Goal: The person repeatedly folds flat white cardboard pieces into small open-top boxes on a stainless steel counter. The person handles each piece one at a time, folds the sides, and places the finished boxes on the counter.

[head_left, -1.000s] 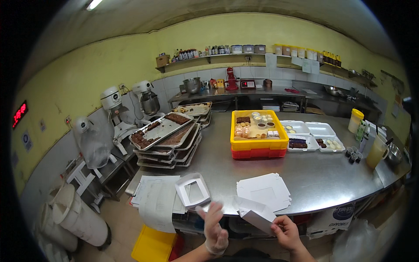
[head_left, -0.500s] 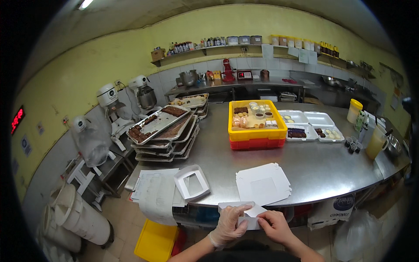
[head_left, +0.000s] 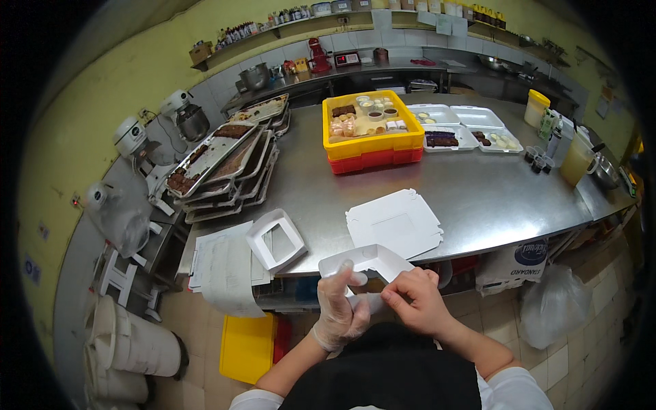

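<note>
— White card first: what have we got in our hands?

— We have a flat white carton blank (head_left: 365, 263) held at the near edge of the steel worktop (head_left: 471, 188), partly folded. Our left hand (head_left: 339, 309), in a thin clear glove, is clenched on its lower flap with the thumb up against the panel; our bare right hand (head_left: 418, 303) pinches the same flap from the other side. So both grips are closed on the card.

— How far along are we?

— Early, we'd judge. One finished white box (head_left: 275, 239) with a window sits just left of us on the worktop, and a stack of unfolded blanks (head_left: 395, 223) lies just beyond our hands, so most of the folding is left. The piece we hold has a side raised, but we cannot quite tell which tabs are locked; our fingers hide them.

— And the surface, the room?

— Farther back stands a yellow crate (head_left: 372, 130) of small pastries on a red crate, with open white foam containers (head_left: 465, 126) to its right. Stacked metal baking trays (head_left: 225, 164) fill the left end, and printed paper sheets (head_left: 222, 263) hang over the near corner. Stand mixers (head_left: 184, 116) line the yellow wall, a shelf of jars (head_left: 273, 20) runs above, and a yellow bin (head_left: 247, 347) sits on the tiled floor.
</note>
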Tool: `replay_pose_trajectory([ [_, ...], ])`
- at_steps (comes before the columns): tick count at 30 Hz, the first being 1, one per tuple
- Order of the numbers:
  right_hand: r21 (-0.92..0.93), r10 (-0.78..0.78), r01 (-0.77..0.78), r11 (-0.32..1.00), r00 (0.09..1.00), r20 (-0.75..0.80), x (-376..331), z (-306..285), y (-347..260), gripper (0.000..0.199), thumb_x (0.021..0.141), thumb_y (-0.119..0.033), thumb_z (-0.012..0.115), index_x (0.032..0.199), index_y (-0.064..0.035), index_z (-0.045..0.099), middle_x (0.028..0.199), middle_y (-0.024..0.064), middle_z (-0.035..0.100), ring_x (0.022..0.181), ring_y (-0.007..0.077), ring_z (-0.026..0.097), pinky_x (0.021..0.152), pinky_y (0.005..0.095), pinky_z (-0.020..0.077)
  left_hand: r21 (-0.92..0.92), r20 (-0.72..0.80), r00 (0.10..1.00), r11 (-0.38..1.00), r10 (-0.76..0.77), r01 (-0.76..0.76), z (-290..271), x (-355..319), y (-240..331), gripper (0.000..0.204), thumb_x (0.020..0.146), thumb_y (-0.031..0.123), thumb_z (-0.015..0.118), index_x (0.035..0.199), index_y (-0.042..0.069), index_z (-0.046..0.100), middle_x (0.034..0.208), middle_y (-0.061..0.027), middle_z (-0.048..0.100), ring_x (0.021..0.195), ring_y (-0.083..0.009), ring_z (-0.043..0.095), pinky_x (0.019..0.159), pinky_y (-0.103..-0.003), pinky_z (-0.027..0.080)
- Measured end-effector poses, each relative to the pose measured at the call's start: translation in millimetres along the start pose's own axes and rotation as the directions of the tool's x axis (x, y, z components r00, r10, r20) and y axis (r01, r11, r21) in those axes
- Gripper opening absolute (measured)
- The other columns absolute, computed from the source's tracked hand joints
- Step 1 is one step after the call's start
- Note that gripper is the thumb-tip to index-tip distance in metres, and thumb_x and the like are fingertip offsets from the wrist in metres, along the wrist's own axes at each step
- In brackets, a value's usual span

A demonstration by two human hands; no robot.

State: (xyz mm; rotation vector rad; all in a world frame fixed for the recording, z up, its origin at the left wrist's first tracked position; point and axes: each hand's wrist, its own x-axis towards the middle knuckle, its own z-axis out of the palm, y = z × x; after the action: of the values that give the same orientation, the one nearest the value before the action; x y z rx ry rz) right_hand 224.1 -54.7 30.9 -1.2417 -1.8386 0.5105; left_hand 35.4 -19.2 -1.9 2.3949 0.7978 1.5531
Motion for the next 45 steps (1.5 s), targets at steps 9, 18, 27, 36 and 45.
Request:
replay_pose_trajectory([
  [9, -0.002, -0.032, 0.033, 0.999, 0.996, 0.087, 4.7, -5.9, -10.7, 0.010, 0.087, -0.023, 0.061, 0.084, -0.0159, 0.066, 0.080, -0.0027, 0.059, 0.085, 0.0183, 0.049, 0.085, 0.0402, 0.0251, -0.017, -0.095, 0.995, 1.000, 0.004, -0.006, 0.9, -0.2, 0.9, 0.074, 0.072, 0.011, 0.056, 0.140, -0.002, 0.030, 0.104, -0.0093, 0.052, 0.090, -0.0222, 0.046, 0.085, -0.035, 0.037],
  [18, -0.034, -0.093, 0.096, 0.995, 0.990, 0.103, 6.4, -7.1, -10.6, 0.010, 0.086, -0.024, 0.061, 0.086, -0.0154, 0.066, 0.084, -0.0006, 0.057, 0.088, 0.0203, 0.049, 0.088, 0.0433, 0.0253, 0.104, 0.014, 0.987, 0.981, 0.163, -0.163, -9.0, 13.5, 5.0, 0.067, 0.073, 0.013, 0.058, 0.137, 0.004, 0.038, 0.108, -0.0081, 0.056, 0.087, -0.0223, 0.051, 0.078, -0.036, 0.039],
  [27, -0.175, -0.153, 0.194, 0.965, 0.963, 0.223, 2.4, 4.1, 2.0, 0.021, 0.067, -0.012, 0.060, 0.088, -0.0130, 0.064, 0.086, 0.0037, 0.058, 0.088, 0.0270, 0.052, 0.086, 0.0466, 0.0286, -0.202, 0.398, 0.873, 0.955, 0.282, -0.216, -6.9, 25.1, -6.9, 0.078, 0.063, 0.019, 0.057, 0.139, 0.013, 0.042, 0.116, -0.0121, 0.053, 0.079, -0.0318, 0.061, 0.065, -0.041, 0.047],
  [36, -0.247, -0.308, 0.305, 0.920, 0.951, 0.028, 8.3, 19.7, 8.4, 0.014, 0.072, -0.016, 0.071, 0.085, -0.0191, 0.071, 0.082, -0.0030, 0.058, 0.083, 0.0185, 0.053, 0.086, 0.0413, 0.0284, 0.001, 0.216, 0.975, 0.999, -0.048, 0.048, -24.1, 11.1, -14.5, 0.051, 0.073, 0.028, 0.069, 0.119, 0.009, 0.057, 0.087, -0.0105, 0.060, 0.082, -0.0302, 0.059, 0.073, -0.039, 0.046],
  [45, -0.319, -0.317, 0.373, 0.871, 0.924, 0.213, 14.7, 0.1, 113.9, 0.050, 0.071, -0.015, 0.073, 0.119, -0.0103, 0.059, 0.113, 0.0100, 0.055, 0.108, 0.0273, 0.053, 0.092, 0.0403, 0.0413, 0.520, 0.112, 0.969, 0.844, -0.219, 0.130, -103.0, -36.3, -68.8, 0.020, 0.075, 0.033, 0.074, 0.080, 0.016, 0.063, 0.076, -0.0001, 0.055, 0.081, -0.0219, 0.054, 0.088, -0.044, 0.035],
])
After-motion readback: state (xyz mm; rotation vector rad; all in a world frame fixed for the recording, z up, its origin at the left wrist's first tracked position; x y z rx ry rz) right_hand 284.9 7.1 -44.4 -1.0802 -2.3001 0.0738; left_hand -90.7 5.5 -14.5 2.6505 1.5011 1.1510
